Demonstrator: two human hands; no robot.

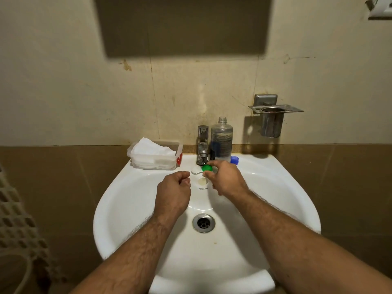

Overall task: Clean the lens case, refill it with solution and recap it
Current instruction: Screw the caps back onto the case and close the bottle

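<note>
Lens case lies on the back rim of the sink, just in front of the tap, near twelve o'clock of the basin. Its long axis seems to run left to right, from nine to three o'clock, but the right part is hidden under the hand, so this is not sure. The left well is white and has no cap on it.

At the right end of the case, the right hand pinches a green cap between thumb and curled fingers. Whether the cap is already screwed on, I cannot tell.

At about nine o'clock from the case, close beside it but apart, the left hand is over the basin. Its fingers are curled into a loose fist and it holds nothing visible.

Behind the right hand stands an uncapped solution bottle, upright. A blue cap sits beside its base, at three o'clock. A tissue box rests at ten o'clock from the case.
</note>
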